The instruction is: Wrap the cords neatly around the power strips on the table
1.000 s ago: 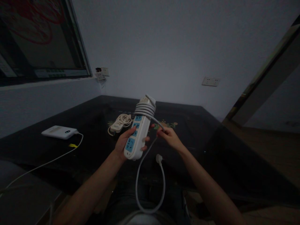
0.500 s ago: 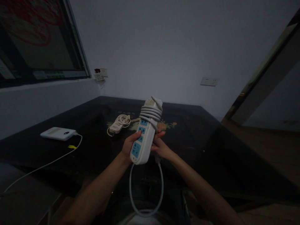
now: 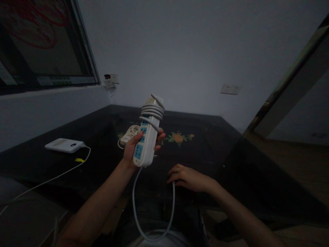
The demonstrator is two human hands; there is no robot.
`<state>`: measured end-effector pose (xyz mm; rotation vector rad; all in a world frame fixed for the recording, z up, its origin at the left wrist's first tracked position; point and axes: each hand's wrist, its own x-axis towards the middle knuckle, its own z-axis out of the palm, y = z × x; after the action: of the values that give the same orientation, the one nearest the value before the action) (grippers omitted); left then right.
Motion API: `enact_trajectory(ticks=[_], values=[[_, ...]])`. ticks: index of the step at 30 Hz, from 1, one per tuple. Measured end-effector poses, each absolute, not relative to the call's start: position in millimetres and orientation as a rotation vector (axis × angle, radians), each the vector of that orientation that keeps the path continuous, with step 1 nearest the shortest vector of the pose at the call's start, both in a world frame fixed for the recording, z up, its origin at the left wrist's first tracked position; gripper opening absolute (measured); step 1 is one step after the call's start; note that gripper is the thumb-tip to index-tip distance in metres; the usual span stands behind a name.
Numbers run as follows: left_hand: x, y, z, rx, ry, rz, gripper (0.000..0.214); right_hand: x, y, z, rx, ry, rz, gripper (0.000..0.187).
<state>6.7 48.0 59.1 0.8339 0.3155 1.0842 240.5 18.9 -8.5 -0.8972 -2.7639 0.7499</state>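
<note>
A white power strip (image 3: 149,144) with blue socket faces is tilted upright above the table. Several turns of its grey-white cord (image 3: 152,110) are wound around the upper part. My left hand (image 3: 131,147) is closed around the strip's middle, thumb on the socket face and fingertips showing at the far side. Lower right, my right hand (image 3: 189,177) pinches the free end of the cord, which hangs in a loop from the strip's bottom. Whatever plug is at that end is hidden by the fingers. Behind my left hand lies a smaller off-white extension lead (image 3: 126,136) with coiled cord, partly covered.
The dark glossy table (image 3: 205,151) has a painted flower (image 3: 178,137). On its left lies a white power bank-like device (image 3: 64,145) with a white cable (image 3: 55,178) running off the edge. Wall sockets (image 3: 230,89) are behind, and a window (image 3: 46,44) is at left.
My left hand has moved left and slightly up with the power strip. My right hand has come away from the strip, down and to the right, drawing the cord's end with it.
</note>
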Motion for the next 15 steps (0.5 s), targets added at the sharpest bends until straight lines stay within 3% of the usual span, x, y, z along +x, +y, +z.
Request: enact_trajectory(ticks=[9, 15], values=[[9, 40, 113, 0.900, 0.101, 1.080, 0.055, 256, 49, 15, -1.302, -3.029, 0.083, 0.016], [8, 23, 150, 1.013, 0.003, 1.177, 0.052, 290, 100, 36, -1.863, -2.635, -0.308, 0.019]])
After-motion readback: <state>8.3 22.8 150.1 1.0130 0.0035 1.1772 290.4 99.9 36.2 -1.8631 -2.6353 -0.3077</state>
